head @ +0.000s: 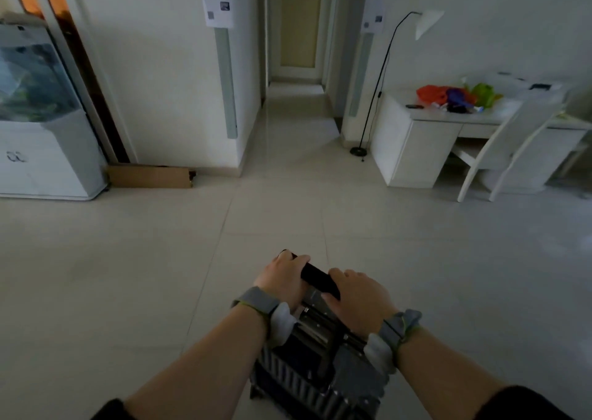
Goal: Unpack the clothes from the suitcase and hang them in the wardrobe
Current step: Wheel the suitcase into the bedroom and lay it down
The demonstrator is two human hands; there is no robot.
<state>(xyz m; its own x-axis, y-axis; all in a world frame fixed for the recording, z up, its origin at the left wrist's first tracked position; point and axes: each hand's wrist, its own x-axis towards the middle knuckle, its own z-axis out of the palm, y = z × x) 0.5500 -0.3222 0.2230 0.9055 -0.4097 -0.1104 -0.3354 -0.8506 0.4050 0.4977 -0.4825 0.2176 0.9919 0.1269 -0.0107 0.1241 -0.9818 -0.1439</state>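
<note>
Curled over the handle with left fingers, wrapped round its far end; left hand clamped on. Same for the right hand at the near end: right fingers folded over the top, thumb on the near side. Nothing spread, nothing pinched, just a plain two-handed bar grip. Handle extended, rails running down from under the knuckles into the suitcase, directly below the wrists. Upright on the floor, dark ribbed shell, shut as far as visible; lower part cut off by the frame edge. Grey wristbands just behind both hands. Progress, judged: barely started, with no clothes out, nothing hung and no wardrobe in sight. Left to do: park it, lay it flat, open, lift clothes, hang. Under and ahead of the hands: pale glossy tiles. Well ahead: hallway. Ahead-right: white desk, chair tucked in, bright orange/purple/green stuff on top, can't tell what; lamp just beside. Ahead-left: fish tank on a white cabinet, cardboard flat against the wall. Dim light.
</note>
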